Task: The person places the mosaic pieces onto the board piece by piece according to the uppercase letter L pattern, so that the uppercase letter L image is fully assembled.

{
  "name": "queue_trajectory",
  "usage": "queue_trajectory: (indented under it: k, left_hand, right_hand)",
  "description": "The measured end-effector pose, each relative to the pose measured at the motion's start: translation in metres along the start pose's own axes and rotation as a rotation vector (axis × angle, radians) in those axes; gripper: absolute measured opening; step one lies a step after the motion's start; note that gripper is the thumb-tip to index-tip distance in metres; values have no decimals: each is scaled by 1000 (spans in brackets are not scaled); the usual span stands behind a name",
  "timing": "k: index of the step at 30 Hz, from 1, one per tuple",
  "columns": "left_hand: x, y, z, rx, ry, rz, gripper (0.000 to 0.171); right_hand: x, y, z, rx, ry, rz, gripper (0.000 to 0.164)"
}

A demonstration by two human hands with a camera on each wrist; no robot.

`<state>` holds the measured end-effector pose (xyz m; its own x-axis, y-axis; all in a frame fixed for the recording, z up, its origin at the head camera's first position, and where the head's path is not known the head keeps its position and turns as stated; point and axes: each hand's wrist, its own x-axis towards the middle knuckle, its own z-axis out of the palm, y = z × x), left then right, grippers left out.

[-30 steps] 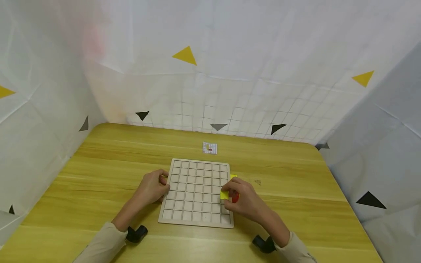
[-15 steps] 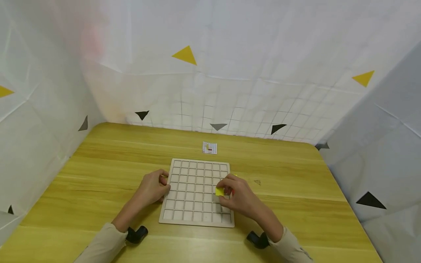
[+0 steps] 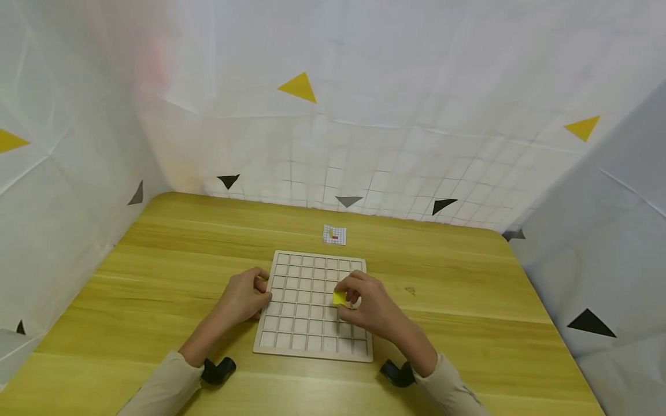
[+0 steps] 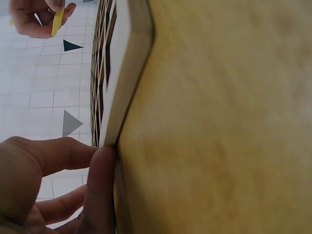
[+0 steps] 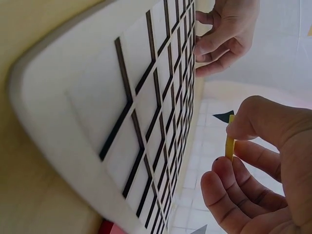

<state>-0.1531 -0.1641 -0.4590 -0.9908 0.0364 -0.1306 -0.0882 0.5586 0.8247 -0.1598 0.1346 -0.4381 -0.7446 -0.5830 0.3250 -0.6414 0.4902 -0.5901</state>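
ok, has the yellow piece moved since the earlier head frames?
Yes: judged against the printed card in the head view, the yellow piece has shifted leftward and closer to it, pinched by the right hand.

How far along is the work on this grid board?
Done: the pale wooden grid board lies flat, the left hand at its edge; its visible cells hold no pieces.
In hand: the right hand pinches a flat yellow piece above it.
Remaining: probably placing that and a mostly hidden red item; the small white gridded card shows yellow and red.
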Motion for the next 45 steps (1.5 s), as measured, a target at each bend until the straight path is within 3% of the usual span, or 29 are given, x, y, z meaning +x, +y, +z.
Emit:
queue_trajectory:
  k: [10,23,30,37,45]
  left_hand:
    - [0,1,3,-7,-7,12,37]
    - [-2,2,-3,-6,15,18,35]
    - [-1,1,-3,-3,3,3,36]
    - [0,0,-2,-5,4,10,35]
    - [-2,1,-1,-28,2,16,35]
  right_hand:
    - [10,2,5,10,7,-42,26]
    - [33,-1,13,20,-30,29,22]
    - [42,1,18,-2,-19,1,23]
    - [52,2,24,21,-38,49,24]
    - [60,0,32,14,-12,45,24]
